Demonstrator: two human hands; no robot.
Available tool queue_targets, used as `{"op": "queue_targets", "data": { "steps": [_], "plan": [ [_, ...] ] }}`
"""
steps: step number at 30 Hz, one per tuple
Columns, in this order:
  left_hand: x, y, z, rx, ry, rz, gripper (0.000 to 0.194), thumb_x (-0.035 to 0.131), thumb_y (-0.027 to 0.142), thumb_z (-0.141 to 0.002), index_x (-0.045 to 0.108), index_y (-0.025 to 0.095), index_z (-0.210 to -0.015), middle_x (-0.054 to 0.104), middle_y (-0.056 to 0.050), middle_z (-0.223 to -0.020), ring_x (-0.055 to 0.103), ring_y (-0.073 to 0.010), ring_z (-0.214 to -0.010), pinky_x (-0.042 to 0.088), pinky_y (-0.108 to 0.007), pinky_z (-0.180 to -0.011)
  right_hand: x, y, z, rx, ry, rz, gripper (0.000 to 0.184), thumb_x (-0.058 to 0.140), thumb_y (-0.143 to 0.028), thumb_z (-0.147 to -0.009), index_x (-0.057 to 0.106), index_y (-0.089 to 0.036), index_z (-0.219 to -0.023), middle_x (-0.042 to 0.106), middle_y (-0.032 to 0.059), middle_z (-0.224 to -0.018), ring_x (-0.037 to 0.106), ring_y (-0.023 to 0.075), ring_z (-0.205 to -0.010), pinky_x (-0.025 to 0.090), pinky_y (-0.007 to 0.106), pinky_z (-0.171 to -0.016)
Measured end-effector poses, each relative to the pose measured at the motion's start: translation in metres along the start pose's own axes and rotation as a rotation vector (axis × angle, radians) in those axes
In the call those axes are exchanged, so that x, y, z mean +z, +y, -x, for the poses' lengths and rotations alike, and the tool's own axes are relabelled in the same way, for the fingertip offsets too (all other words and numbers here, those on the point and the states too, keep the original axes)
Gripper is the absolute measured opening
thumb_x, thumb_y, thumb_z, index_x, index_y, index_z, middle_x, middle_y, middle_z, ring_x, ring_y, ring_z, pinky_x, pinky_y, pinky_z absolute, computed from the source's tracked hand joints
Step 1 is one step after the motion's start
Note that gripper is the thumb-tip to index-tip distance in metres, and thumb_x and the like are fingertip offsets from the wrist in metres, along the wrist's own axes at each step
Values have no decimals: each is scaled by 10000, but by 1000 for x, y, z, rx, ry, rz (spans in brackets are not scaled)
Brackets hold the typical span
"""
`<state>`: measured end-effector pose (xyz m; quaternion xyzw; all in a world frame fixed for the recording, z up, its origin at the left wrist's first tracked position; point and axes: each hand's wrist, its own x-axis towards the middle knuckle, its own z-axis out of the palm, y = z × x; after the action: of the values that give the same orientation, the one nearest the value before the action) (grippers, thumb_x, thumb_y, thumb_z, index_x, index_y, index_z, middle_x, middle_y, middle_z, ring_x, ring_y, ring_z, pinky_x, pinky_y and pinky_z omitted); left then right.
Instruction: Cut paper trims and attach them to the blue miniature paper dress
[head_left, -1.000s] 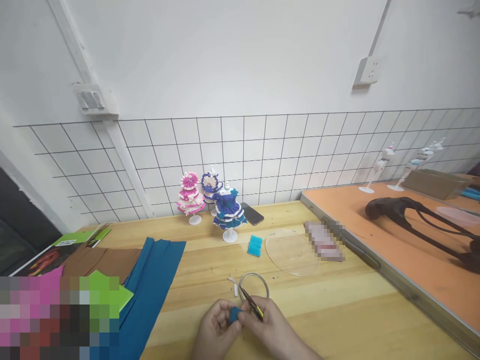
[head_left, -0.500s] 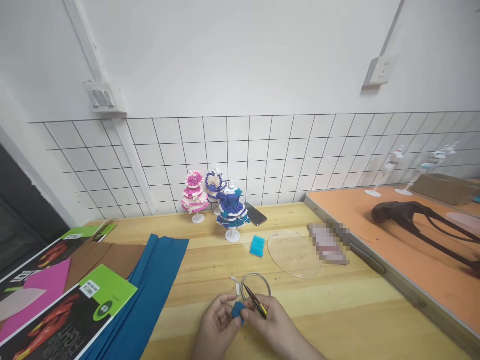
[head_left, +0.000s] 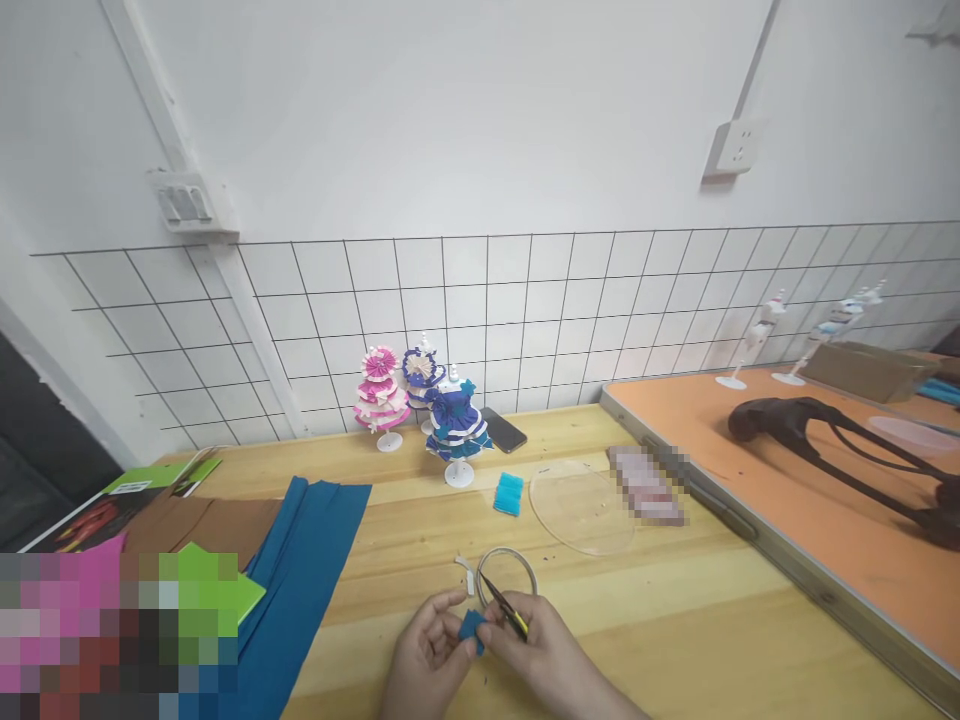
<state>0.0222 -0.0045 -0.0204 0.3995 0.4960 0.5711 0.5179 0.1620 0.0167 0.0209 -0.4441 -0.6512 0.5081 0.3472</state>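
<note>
Low in the view, my left hand (head_left: pixel 429 655) and my right hand (head_left: pixel 541 660) meet over the wooden table (head_left: pixel 675 620). Between their fingertips is a small teal piece of paper (head_left: pixel 472 630), pinched from both sides. My right hand also grips thin tweezers (head_left: pixel 502 604) with a yellow handle, their tip pointing up and left. A wire ring (head_left: pixel 508 572) and a small white scrap (head_left: pixel 469 574) lie just beyond my fingers.
A teal crepe sheet (head_left: pixel 300 590), brown paper (head_left: pixel 217 520) and coloured packs lie left. Three small paper dresses on stands (head_left: pixel 420 400), a phone (head_left: pixel 504 428), a folded teal pad (head_left: pixel 509 493) and a clear disc (head_left: pixel 581 505) lie further back. An orange board (head_left: pixel 795 500) with a dark carved object (head_left: pixel 825 440) is right.
My hands stay together on the teal piece, shifting it slightly between the fingers. The camera view swung a little right and back.
</note>
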Motion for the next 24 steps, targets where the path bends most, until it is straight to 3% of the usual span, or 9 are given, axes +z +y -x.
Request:
{"op": "queue_targets", "data": {
  "steps": [4,9,16,24],
  "plan": [
    [-1,2,-1,-6,-8,1,435,742,355,-503,614,162,-871,570,8,-562,544,-136,-578,431,-233,-582,0,3,0,1,6,29,211,523,-310,-734,598,-132,-650,571,0,-606,507,159,-644,389,232,-622],
    [-4,5,-2,-126,-102,18,428,756,316,-484,639,164,-867,600,-11,-600,584,-170,-652,459,-266,-653,0,3,3,-18,-14,94,205,518,-293,-731,611,-135,-639,554,-13,-556,489,144,-590,368,213,-553],
    [-3,-8,-2,-51,-13,17,469,747,320,-495,641,150,-919,624,-30,-629,574,-165,-636,451,-263,-630,-1,2,1,-17,-10,73,206,528,-309,-732,620,-129,-695,602,9,-651,521,168,-663,396,243,-647],
    [-9,-4,-3,-100,-172,19,441,724,269,-558,619,155,-971,641,-39,-681,586,-166,-688,454,-260,-670,4,4,1,19,4,37,164,526,-269,-721,571,-142,-628,540,-17,-576,495,147,-616,385,230,-607]
  ]
}}
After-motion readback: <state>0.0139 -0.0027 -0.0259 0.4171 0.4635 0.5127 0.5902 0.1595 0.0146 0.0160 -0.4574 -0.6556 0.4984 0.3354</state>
